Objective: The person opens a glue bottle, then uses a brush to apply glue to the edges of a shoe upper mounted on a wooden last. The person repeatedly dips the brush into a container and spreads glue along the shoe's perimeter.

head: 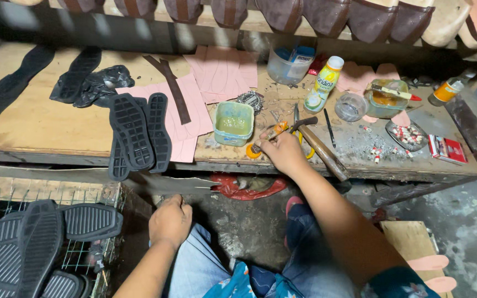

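Now right hand (284, 152), fingers clenched on orange-handled scissors (271, 135) at bench edge; left hand (170, 221) fisted, grasp unclear.

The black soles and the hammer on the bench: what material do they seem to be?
The black soles look like matte moulded rubber, judging by the ribbed tread. The hammer seems to have a worn wooden handle and a dark metal head. The right hand holds orange-handled scissors beside it.

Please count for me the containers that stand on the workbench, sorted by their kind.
Green square tub: 1
Clear round cups: 2
Jar of amber liquid with a brush across it: 1
Plastic bottles: 2
Total: 6
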The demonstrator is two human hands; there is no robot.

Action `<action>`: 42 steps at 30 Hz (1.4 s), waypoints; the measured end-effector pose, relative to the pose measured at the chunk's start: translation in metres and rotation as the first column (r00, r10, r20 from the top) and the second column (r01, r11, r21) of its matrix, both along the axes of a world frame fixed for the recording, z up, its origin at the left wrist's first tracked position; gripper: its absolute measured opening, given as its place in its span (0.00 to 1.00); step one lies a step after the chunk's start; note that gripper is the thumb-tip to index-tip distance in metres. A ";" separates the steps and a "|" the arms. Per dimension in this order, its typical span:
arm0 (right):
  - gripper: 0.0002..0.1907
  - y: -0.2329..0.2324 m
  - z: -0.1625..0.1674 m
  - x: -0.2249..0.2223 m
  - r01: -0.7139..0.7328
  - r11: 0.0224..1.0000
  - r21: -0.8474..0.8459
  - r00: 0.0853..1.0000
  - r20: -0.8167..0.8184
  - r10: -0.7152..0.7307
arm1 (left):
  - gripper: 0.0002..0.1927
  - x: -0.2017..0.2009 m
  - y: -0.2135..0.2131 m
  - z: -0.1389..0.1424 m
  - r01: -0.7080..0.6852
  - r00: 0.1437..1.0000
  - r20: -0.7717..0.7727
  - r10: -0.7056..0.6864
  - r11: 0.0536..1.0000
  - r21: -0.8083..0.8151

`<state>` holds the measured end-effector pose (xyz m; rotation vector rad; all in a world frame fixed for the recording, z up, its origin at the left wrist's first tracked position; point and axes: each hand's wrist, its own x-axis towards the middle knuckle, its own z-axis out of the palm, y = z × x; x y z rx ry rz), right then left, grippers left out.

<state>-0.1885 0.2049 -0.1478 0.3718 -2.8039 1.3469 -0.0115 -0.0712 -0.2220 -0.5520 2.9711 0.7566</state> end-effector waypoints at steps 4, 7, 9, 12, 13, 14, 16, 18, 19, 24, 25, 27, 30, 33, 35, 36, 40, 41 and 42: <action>0.13 0.002 0.000 -0.004 -0.008 1.000 -0.004 0.999 0.033 0.008 | 0.13 0.001 0.008 0.003 0.105 0.989 -0.095 -0.110 0.993 -0.057; 0.11 0.003 -0.003 -0.007 -0.083 0.992 -0.091 0.996 0.036 0.087 | 0.11 -0.011 0.027 0.012 0.257 0.914 -0.304 -0.270 0.963 -0.083; 0.10 0.003 -0.006 -0.008 -0.097 0.963 -0.253 0.983 0.125 0.132 | 0.10 -0.033 0.050 0.022 0.253 0.838 -0.494 -0.233 0.967 -0.027; 0.09 0.003 -0.010 -0.007 -0.053 0.974 -0.221 0.981 0.173 0.093 | 0.15 -0.067 0.085 0.039 0.230 0.793 -0.585 -0.170 0.973 0.030; 0.09 0.003 -0.011 -0.006 -0.056 0.963 -0.264 0.979 0.176 0.106 | 0.17 -0.076 0.095 0.045 0.203 0.784 -0.606 -0.132 0.978 0.050; 0.10 0.004 -0.012 -0.005 -0.062 0.949 -0.308 0.977 0.177 0.121 | 0.20 -0.082 0.103 0.050 0.176 0.773 -0.627 -0.094 0.982 0.069; 0.10 0.005 -0.012 -0.004 -0.071 0.938 -0.338 0.978 0.161 0.132 | 0.22 -0.089 0.118 0.058 0.122 0.810 -0.586 -0.033 0.986 0.112; 0.10 0.006 -0.013 -0.003 -0.071 0.949 -0.306 0.983 0.140 0.118 | 0.23 -0.092 0.129 0.063 0.069 0.842 -0.539 0.030 0.984 0.162; 0.10 0.007 -0.014 -0.003 -0.074 0.947 -0.313 0.983 0.139 0.123 | 0.24 -0.093 0.132 0.064 0.040 0.853 -0.518 0.065 0.981 0.189; 0.09 0.009 -0.020 -0.004 -0.090 0.944 -0.316 0.981 0.137 0.140 | 0.25 -0.094 0.140 0.063 -0.017 0.834 -0.536 0.128 0.978 0.208; 0.09 0.009 -0.021 -0.004 -0.091 0.943 -0.320 0.979 0.144 0.144 | 0.24 -0.094 0.140 0.063 -0.014 0.838 -0.531 0.127 0.977 0.213; 0.10 0.010 -0.022 -0.004 -0.092 0.941 -0.326 0.976 0.156 0.149 | 0.24 -0.095 0.140 0.062 -0.009 0.849 -0.514 0.124 0.976 0.219; 0.10 0.011 -0.021 -0.003 -0.144 0.976 -0.163 0.987 0.044 0.153 | 0.23 -0.097 0.141 0.062 -0.020 0.863 -0.486 0.134 0.972 0.232; 0.11 0.014 -0.016 -0.004 -0.111 0.976 -0.188 0.978 0.154 0.141 | 0.22 -0.098 0.144 0.064 -0.048 0.870 -0.464 0.170 0.964 0.262; 0.11 0.016 -0.014 -0.007 -0.062 0.965 -0.256 0.989 0.115 0.094 | 0.23 -0.099 0.145 0.065 -0.058 0.870 -0.458 0.184 0.959 0.276; 0.12 0.017 -0.014 -0.008 -0.040 0.956 -0.289 0.993 0.096 0.070 | 0.23 -0.099 0.146 0.065 -0.065 0.880 -0.437 0.187 0.958 0.280; 0.10 0.015 -0.019 -0.012 -0.007 0.901 -0.433 0.986 0.145 0.077 | 0.23 -0.101 0.146 0.065 -0.085 0.894 -0.401 0.199 0.955 0.285; 0.09 0.014 -0.022 -0.012 -0.014 0.891 -0.454 0.986 0.143 0.088 | 0.23 -0.101 0.146 0.065 -0.090 0.893 -0.401 0.203 0.955 0.284; 0.09 0.014 -0.024 -0.012 -0.020 0.880 -0.474 0.985 0.140 0.098 | 0.23 -0.102 0.146 0.065 -0.090 0.892 -0.403 0.205 0.954 0.286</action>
